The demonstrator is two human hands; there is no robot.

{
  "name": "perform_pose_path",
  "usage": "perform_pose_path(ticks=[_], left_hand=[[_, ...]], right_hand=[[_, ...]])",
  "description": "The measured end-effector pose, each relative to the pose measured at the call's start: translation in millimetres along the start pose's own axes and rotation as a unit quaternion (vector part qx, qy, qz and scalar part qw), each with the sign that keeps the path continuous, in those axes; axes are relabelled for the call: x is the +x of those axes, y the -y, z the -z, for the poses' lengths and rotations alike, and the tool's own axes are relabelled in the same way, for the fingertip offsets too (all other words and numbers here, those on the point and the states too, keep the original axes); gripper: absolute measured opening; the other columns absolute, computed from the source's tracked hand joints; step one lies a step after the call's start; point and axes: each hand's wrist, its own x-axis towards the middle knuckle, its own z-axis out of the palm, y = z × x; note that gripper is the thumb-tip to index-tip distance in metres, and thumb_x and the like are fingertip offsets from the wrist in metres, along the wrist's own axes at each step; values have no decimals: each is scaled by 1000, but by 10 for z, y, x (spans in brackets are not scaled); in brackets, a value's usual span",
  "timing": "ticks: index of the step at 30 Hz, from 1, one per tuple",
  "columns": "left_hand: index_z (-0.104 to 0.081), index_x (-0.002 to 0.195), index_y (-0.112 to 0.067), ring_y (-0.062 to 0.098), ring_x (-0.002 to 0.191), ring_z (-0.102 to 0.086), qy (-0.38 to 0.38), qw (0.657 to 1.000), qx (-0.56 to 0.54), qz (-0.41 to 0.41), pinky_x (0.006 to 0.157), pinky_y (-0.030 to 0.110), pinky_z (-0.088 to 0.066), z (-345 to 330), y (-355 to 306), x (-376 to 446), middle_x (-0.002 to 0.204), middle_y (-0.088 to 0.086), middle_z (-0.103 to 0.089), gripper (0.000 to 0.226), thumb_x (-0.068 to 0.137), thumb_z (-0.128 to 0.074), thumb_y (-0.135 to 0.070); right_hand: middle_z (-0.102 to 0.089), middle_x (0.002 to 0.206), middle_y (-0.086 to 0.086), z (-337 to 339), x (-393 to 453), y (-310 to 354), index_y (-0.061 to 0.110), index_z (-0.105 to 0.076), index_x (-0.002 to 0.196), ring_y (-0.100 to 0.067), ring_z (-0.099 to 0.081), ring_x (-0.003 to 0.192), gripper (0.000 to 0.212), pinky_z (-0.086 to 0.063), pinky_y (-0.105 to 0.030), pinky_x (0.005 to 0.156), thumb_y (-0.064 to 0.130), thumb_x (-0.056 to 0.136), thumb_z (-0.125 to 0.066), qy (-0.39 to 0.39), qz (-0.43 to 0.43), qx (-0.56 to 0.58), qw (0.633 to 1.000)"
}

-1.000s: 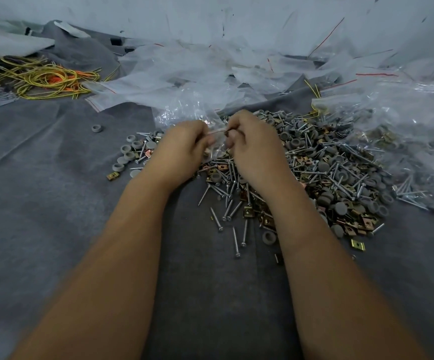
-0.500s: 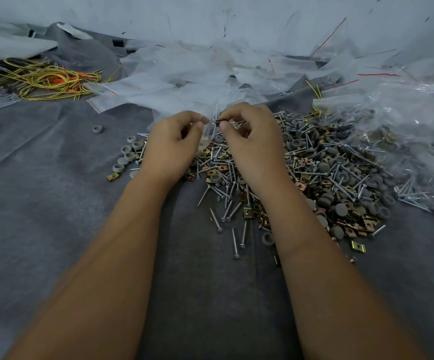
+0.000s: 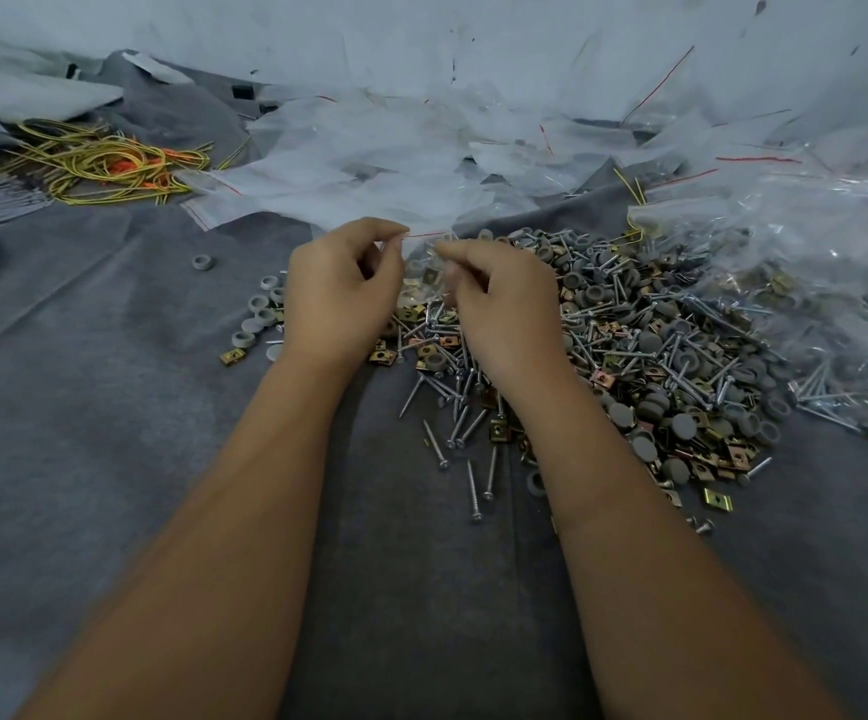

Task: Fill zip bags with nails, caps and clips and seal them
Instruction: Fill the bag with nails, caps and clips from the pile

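A small clear zip bag (image 3: 425,262) with a red line along its top hangs between my two hands. My left hand (image 3: 340,293) pinches its top left edge and my right hand (image 3: 502,298) pinches its top right edge. Brass clips and other small parts show through the bag. Under and to the right of my hands spreads a heap of silver nails (image 3: 473,407), grey caps (image 3: 681,426) and brass clips (image 3: 715,498) on grey felt.
Empty zip bags (image 3: 369,163) are piled at the back, filled bags (image 3: 811,262) at the right. Yellow and orange wires (image 3: 104,166) lie at the back left. A few loose grey caps (image 3: 260,317) sit left of my left hand. Bare grey felt (image 3: 83,407) lies at the left.
My hands have drawn slightly apart along the bag's top edge, so the red line now shows stretched between them. The bag stays above the heap.
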Motion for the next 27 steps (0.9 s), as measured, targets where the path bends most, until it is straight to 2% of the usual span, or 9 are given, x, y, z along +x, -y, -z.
perform_pose_path(ticks=[4,7,10,12,14,15,21,24,27], left_hand=[[-72,110,-13,15,53,-46,-66,996,62,-7,56,30,-39,26,-1,0,56,-1,-50,27,94,-53,-21],[-69,116,-11,17,58,-48,-85,992,98,3,58,29,-38,58,16,15,60,-3,-48,30,96,-49,-21],[-69,115,-11,16,57,-43,-49,992,119,9,58,28,-31,19,23,7,55,-11,-41,27,96,-52,-18],[-70,113,-13,14,54,-41,-24,993,116,26,57,28,-29,-29,28,2,54,-14,-41,26,95,-53,-18],[-70,112,-15,10,52,-43,3,994,98,54,54,28,-29,-70,46,4,54,-12,-45,25,95,-52,-19],[-70,111,-16,9,51,-44,13,994,87,66,53,28,-29,-84,55,6,55,-10,-46,25,94,-52,-20],[-71,104,-19,3,43,-42,6,993,29,118,48,26,-32,-114,76,19,51,-8,-47,21,93,-53,-20],[-71,104,-19,2,46,-43,-8,990,6,143,51,26,-34,-116,93,32,54,-9,-48,21,93,-52,-19],[-70,104,-19,-1,43,-43,-14,988,-7,155,50,24,-33,-111,108,35,55,-10,-47,21,93,-52,-19]], right_hand=[[-70,102,4,100,24,24,22,-69,117,-7,-67,83,34,-53,-23,74,4,96,-49,3,-27,45,999],[-69,92,9,215,62,21,27,-73,89,-3,-59,70,36,-49,-22,63,1,89,-49,49,-38,-40,997],[-61,68,15,304,71,48,32,-72,68,-4,-50,46,39,-40,-20,46,2,81,-49,167,-43,-120,978],[-65,77,14,311,59,61,30,-77,78,0,-57,63,28,-48,-19,58,10,81,-57,230,-39,-166,958],[-68,90,9,282,51,52,31,-78,90,-14,-57,98,19,-50,-31,86,20,81,-64,255,-15,-228,939],[-65,92,8,268,45,46,32,-77,93,-18,-52,107,19,-46,-34,92,25,80,-66,255,-2,-257,932],[-56,108,3,215,49,3,39,-69,114,-27,-41,117,29,-36,-40,95,37,86,-62,227,11,-310,923],[-54,123,-4,181,28,-36,33,-61,128,-30,-37,124,36,-33,-45,102,41,93,-54,204,-6,-357,911],[-53,126,-7,168,24,-79,28,-63,125,-30,-39,125,33,-32,-45,103,35,94,-56,142,9,-388,911]])
